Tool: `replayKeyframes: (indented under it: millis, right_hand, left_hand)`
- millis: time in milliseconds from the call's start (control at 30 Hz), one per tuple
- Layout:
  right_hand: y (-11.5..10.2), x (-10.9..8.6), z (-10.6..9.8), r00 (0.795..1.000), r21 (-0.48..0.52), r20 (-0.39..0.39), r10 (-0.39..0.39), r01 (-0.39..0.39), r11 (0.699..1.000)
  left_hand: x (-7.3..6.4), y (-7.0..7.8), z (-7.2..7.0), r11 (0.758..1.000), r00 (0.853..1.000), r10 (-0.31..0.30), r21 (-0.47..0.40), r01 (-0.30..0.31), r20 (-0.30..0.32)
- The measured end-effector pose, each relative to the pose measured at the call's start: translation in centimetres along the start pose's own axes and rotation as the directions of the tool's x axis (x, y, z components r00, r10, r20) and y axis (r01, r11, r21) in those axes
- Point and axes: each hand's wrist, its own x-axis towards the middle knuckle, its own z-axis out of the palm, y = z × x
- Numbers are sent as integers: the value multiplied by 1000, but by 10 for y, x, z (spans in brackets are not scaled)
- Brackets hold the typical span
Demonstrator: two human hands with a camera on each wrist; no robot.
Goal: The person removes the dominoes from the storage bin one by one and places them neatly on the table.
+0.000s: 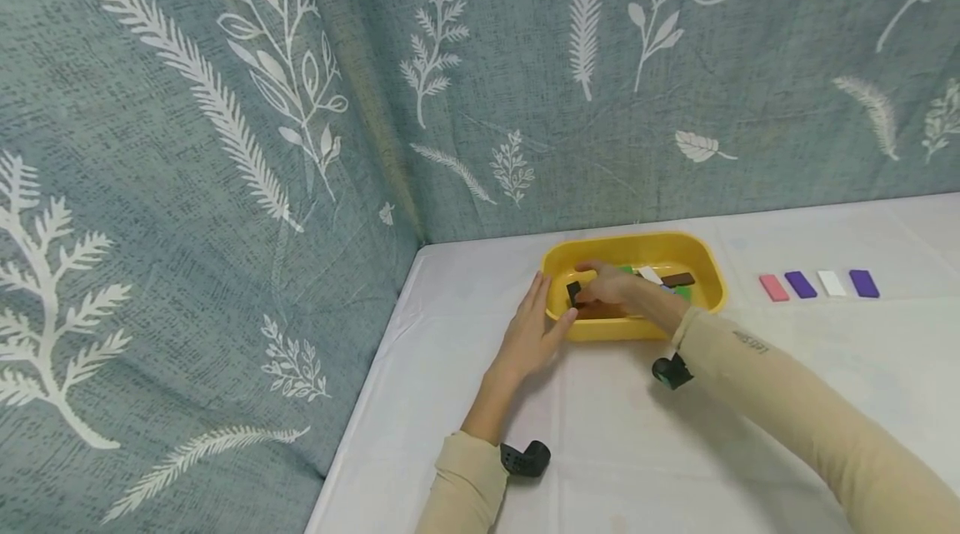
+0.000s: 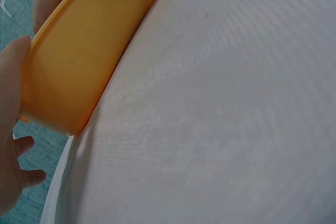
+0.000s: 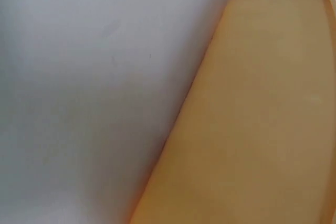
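A yellow bin [image 1: 637, 330] stands on the white-covered table, holding several small flat blocks. My left hand [image 1: 527, 338] rests against its left end, fingers spread along the outside and thumb at the front rim. In the left wrist view, the left thumb [image 2: 14, 56] meets the rim of the bin [image 2: 89, 51]. My right hand [image 1: 611, 286] reaches over the front rim into the bin, fingers apart. Its fingertips are right at a black block [image 1: 573, 293] near the left end. White [image 1: 649, 275], brown [image 1: 678, 279] and green [image 1: 683, 292] blocks lie on the right side, partly behind the hand.
Right of the bin, a pink block [image 1: 773, 287], a purple block [image 1: 801, 284], a white block [image 1: 832, 282] and another purple block [image 1: 864, 283] form a spaced row. A leaf-patterned curtain [image 1: 525, 159] borders the table [image 1: 615, 434] at the back and left.
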Motion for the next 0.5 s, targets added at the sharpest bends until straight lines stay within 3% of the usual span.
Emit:
replayKeyframes:
  millis: [267, 500]
  right_hand:
    - [-1, -8, -20, 1000, 136, -8, -10, 11, 991]
    - [-3, -21, -47, 998, 170, -24, -58, 62, 984]
  left_hand:
    - [0, 1, 1, 1000, 1000, -10, -3, 10, 6]
    - [1, 0, 1, 1000, 1000, -28, 3, 28, 4]
